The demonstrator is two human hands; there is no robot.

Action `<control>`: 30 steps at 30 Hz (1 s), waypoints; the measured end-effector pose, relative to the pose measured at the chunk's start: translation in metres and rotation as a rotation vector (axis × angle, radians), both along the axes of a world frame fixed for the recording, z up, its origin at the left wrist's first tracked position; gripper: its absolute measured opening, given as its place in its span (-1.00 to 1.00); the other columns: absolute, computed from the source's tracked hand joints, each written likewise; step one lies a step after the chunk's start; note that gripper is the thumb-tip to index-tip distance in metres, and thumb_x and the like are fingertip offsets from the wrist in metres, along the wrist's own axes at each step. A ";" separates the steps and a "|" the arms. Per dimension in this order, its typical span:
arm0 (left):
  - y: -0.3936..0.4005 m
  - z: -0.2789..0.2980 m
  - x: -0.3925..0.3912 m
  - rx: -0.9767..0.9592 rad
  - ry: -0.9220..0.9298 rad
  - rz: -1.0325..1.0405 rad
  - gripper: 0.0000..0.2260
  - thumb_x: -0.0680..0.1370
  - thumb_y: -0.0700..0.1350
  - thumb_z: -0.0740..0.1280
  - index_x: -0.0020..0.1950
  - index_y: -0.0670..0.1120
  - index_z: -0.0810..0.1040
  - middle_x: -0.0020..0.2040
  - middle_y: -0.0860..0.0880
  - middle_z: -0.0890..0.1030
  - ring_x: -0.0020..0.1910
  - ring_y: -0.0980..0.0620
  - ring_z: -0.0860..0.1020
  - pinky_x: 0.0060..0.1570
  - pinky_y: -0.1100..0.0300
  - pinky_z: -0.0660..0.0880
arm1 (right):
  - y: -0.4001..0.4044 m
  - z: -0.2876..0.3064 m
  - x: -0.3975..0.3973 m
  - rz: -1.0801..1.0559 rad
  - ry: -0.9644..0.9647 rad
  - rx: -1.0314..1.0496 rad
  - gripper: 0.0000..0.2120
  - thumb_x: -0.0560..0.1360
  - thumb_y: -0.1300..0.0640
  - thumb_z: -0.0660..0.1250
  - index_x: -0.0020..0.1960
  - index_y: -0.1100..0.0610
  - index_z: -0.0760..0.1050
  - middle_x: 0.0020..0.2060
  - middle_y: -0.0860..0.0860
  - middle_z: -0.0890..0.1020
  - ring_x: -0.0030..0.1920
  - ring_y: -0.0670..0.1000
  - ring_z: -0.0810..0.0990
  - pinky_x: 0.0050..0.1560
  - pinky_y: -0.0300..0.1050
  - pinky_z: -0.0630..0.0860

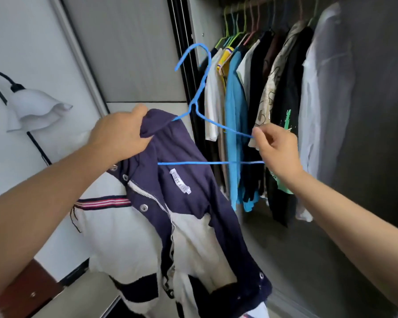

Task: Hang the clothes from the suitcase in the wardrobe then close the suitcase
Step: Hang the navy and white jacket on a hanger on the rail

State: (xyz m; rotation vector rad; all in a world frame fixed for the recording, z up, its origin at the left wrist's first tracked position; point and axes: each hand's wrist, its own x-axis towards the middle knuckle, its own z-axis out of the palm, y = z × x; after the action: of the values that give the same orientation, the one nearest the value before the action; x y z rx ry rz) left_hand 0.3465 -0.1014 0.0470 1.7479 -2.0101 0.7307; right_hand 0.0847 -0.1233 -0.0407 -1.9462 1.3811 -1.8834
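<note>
Your left hand [120, 131] grips the soft, floppy navy-and-white jacket [182, 203] at its collar before the open wardrobe [365, 111], your right hand [277, 148] pinching the light, springy blue hanger [201, 88]; hold both there.

Wardrobe rail [257, 2] along top edge, crowded with hung garments [271, 92] on coloured hangers [232, 33], packed side by side; white shirt [324, 99] rightmost.

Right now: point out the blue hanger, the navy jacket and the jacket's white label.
blue hanger [205, 76], head view, on the neck below the hook.
navy jacket [193, 152], head view, on the dark inner back panel.
white label [180, 180], head view, on the middle of the tag.
</note>
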 end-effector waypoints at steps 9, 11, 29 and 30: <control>0.004 0.021 -0.009 -0.100 0.145 -0.030 -0.73 0.53 0.03 0.25 -0.03 -0.16 0.31 -0.11 -0.31 0.53 -0.06 -0.33 0.49 -0.17 0.01 0.32 | -0.011 -0.107 0.034 0.104 0.716 0.839 -0.43 0.43 -0.11 0.35 0.28 0.20 0.30 0.15 0.15 0.44 0.17 0.15 0.48 0.10 -0.09 0.40; 0.004 0.022 -0.005 -0.102 0.175 -0.040 -0.71 0.52 0.01 0.26 0.02 -0.20 0.35 -0.10 -0.30 0.54 -0.06 -0.31 0.49 -0.12 -0.03 0.37 | -0.019 -0.123 0.038 -0.009 0.692 0.893 -0.58 0.49 0.05 0.29 0.25 0.22 0.32 0.19 0.18 0.43 0.15 0.19 0.51 0.08 -0.06 0.44; 0.022 -0.030 0.061 0.186 -0.068 -0.025 -0.54 0.33 0.11 0.08 0.11 -0.12 0.41 -0.15 -0.17 0.59 -0.12 -0.21 0.55 -0.26 0.18 0.24 | -0.055 -0.027 0.003 -0.018 0.180 0.727 -0.72 0.49 0.23 0.16 0.04 0.40 0.52 0.05 0.30 0.57 0.11 0.21 0.50 0.00 -0.04 0.36; 0.022 -0.033 0.063 0.189 -0.090 -0.010 -0.57 0.37 0.09 0.09 0.12 -0.13 0.40 -0.14 -0.17 0.60 -0.12 -0.21 0.55 -0.27 0.18 0.23 | -0.051 -0.018 0.000 -0.040 0.234 0.689 -0.68 0.44 0.11 0.19 -0.05 0.37 0.52 -0.04 0.30 0.58 0.06 0.22 0.51 -0.08 -0.04 0.35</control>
State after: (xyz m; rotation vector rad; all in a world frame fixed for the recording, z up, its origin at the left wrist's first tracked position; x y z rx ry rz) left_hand 0.4096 -0.0793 0.0139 1.8360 -2.2098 0.6451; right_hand 0.0847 -0.1739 -0.0583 -1.7959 1.8201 -0.9875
